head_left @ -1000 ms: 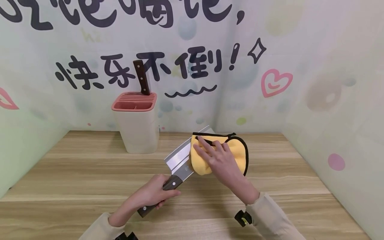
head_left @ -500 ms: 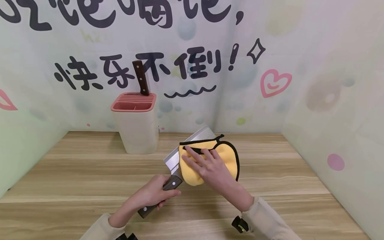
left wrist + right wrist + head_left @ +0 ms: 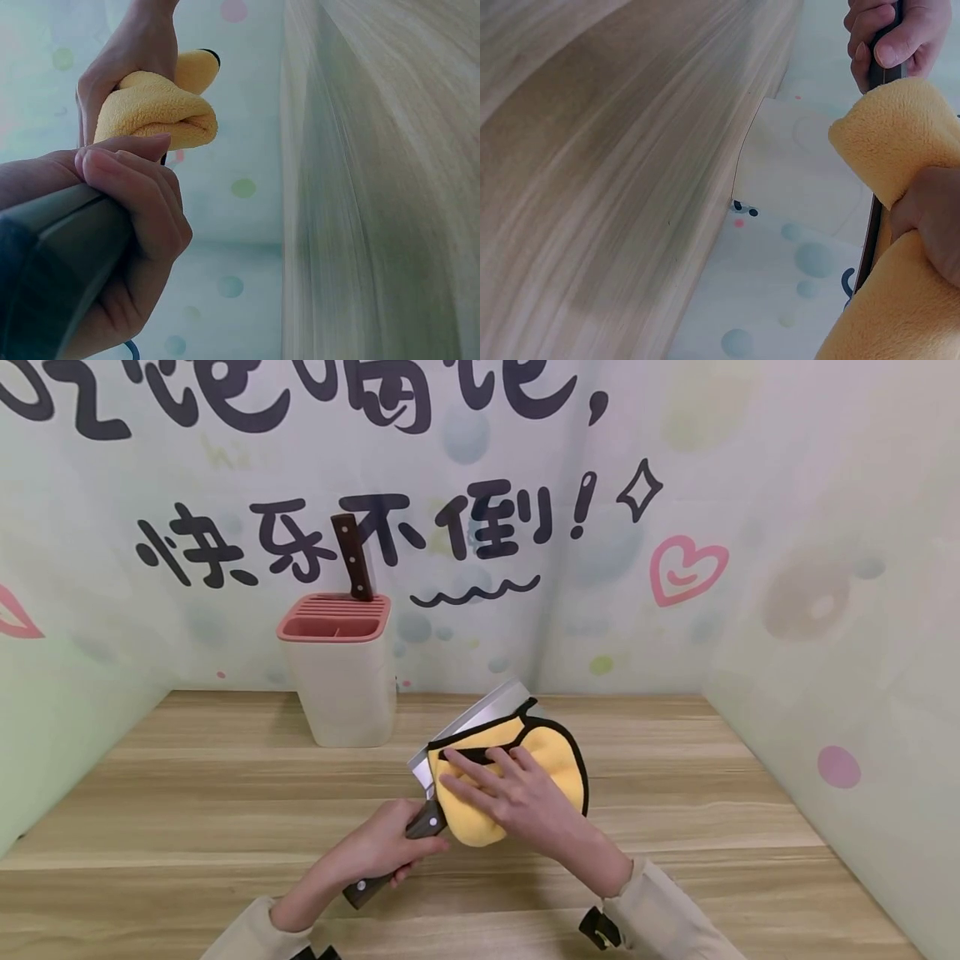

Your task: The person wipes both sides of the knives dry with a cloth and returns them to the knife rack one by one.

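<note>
In the head view my left hand grips the dark riveted handle of a cleaver, its blade slanting up and away to the right, above the table. A yellow cloth with black edging is folded over the blade and hides most of it. My right hand holds this cloth against the blade, fingers spread on the upper face. From the right wrist view the thumb shows pressing into the cloth from the other side. The left wrist view has the left fingers curled round the handle.
A white knife holder with a pink slotted top stands at the back left of the wooden table. One brown-handled knife is upright in its slots. Printed fabric walls close off the back and sides.
My right hand has slid the cloth down and left along the blade, towards the handle. More of the blade's far end shows, less near the handle. The left hand stays about where it was.
</note>
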`<action>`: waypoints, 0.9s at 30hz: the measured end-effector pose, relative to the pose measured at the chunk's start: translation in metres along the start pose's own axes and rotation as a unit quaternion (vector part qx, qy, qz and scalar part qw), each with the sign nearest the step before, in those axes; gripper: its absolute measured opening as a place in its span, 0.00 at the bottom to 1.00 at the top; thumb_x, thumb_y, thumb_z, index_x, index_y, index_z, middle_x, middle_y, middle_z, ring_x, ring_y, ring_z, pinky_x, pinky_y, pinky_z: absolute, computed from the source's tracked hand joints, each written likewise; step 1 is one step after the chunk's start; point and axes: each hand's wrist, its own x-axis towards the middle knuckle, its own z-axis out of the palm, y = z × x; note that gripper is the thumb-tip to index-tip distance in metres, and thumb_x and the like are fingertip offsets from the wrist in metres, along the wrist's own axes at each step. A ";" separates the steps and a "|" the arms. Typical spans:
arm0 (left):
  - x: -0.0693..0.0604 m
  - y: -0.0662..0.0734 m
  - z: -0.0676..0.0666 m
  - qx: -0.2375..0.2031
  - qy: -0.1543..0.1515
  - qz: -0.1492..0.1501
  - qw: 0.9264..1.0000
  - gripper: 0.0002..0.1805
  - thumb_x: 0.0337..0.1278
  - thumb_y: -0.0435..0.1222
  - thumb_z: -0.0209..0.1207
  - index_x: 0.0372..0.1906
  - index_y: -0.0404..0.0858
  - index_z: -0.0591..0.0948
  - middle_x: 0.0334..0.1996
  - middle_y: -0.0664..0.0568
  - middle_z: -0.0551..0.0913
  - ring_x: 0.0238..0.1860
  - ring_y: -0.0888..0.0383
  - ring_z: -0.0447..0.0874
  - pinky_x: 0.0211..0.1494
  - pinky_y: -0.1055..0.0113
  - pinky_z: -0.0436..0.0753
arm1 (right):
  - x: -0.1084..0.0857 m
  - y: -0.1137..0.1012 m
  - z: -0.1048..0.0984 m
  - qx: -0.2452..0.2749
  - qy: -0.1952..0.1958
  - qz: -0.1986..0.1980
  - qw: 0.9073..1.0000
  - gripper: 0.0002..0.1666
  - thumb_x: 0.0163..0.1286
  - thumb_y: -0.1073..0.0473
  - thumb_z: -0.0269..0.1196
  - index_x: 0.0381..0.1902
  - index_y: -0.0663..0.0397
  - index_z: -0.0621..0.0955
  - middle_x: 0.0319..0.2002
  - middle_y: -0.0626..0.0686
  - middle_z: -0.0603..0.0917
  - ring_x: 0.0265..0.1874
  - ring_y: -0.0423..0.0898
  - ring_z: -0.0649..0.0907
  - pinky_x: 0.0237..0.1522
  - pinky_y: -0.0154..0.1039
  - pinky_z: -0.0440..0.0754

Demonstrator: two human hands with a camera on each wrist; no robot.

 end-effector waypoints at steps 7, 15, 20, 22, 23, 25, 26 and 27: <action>-0.001 0.000 0.000 0.002 -0.001 0.002 1.000 0.11 0.53 0.37 0.58 0.27 0.34 0.70 0.07 0.55 0.67 0.05 0.66 0.64 0.08 0.72 0.69 | 0.000 0.001 -0.001 0.007 0.004 -0.012 1.000 0.26 0.72 0.66 0.34 0.57 0.40 0.72 0.61 0.48 0.67 0.37 0.47 0.74 0.34 0.37 0.71; -0.001 0.003 0.000 0.007 -0.001 0.005 1.000 0.11 0.54 0.37 0.58 0.26 0.35 0.70 0.07 0.55 0.67 0.05 0.66 0.64 0.08 0.73 0.69 | -0.003 0.003 -0.002 0.010 -0.007 0.006 1.000 0.25 0.65 0.65 0.43 0.57 0.40 0.72 0.61 0.48 0.67 0.38 0.48 0.74 0.35 0.39 0.73; -0.002 0.004 0.000 0.008 0.001 0.003 1.000 0.12 0.54 0.37 0.58 0.26 0.34 0.70 0.07 0.56 0.67 0.06 0.67 0.63 0.08 0.74 0.68 | -0.006 0.007 -0.002 0.029 -0.010 0.031 0.999 0.25 0.64 0.65 0.45 0.57 0.41 0.72 0.61 0.49 0.68 0.38 0.49 0.74 0.36 0.41 0.75; -0.002 0.004 0.000 0.006 0.004 0.006 1.000 0.11 0.54 0.37 0.58 0.27 0.34 0.70 0.07 0.56 0.67 0.05 0.67 0.63 0.07 0.74 0.68 | -0.007 0.009 -0.002 0.035 -0.018 0.043 0.998 0.27 0.62 0.66 0.49 0.58 0.42 0.71 0.61 0.49 0.67 0.38 0.49 0.73 0.37 0.41 0.75; -0.002 0.004 0.000 0.006 0.005 0.008 1.000 0.11 0.53 0.37 0.58 0.27 0.34 0.70 0.06 0.56 0.67 0.05 0.67 0.63 0.07 0.74 0.67 | -0.008 0.009 -0.002 0.037 -0.021 0.050 0.998 0.29 0.59 0.67 0.53 0.58 0.43 0.71 0.61 0.49 0.67 0.38 0.49 0.73 0.36 0.41 0.75; -0.003 0.004 0.000 0.003 0.007 0.012 1.000 0.11 0.53 0.36 0.58 0.27 0.34 0.70 0.06 0.56 0.66 0.05 0.67 0.63 0.07 0.73 0.67 | -0.009 0.011 -0.002 0.038 -0.031 0.066 0.997 0.33 0.54 0.69 0.59 0.59 0.43 0.70 0.62 0.49 0.67 0.38 0.49 0.72 0.36 0.41 0.74; -0.003 0.004 0.000 0.002 0.009 0.014 1.000 0.11 0.53 0.36 0.58 0.26 0.34 0.70 0.06 0.56 0.66 0.05 0.66 0.63 0.07 0.73 0.67 | -0.010 0.012 -0.002 0.039 -0.035 0.074 0.996 0.35 0.52 0.69 0.61 0.59 0.43 0.70 0.62 0.49 0.67 0.39 0.50 0.72 0.36 0.41 0.74; -0.003 0.004 0.000 0.001 0.009 0.014 1.000 0.11 0.53 0.36 0.58 0.26 0.34 0.70 0.06 0.56 0.66 0.05 0.66 0.63 0.06 0.73 0.67 | -0.010 0.012 -0.002 0.037 -0.039 0.081 0.995 0.37 0.50 0.70 0.63 0.59 0.43 0.70 0.62 0.49 0.66 0.39 0.50 0.72 0.37 0.41 0.73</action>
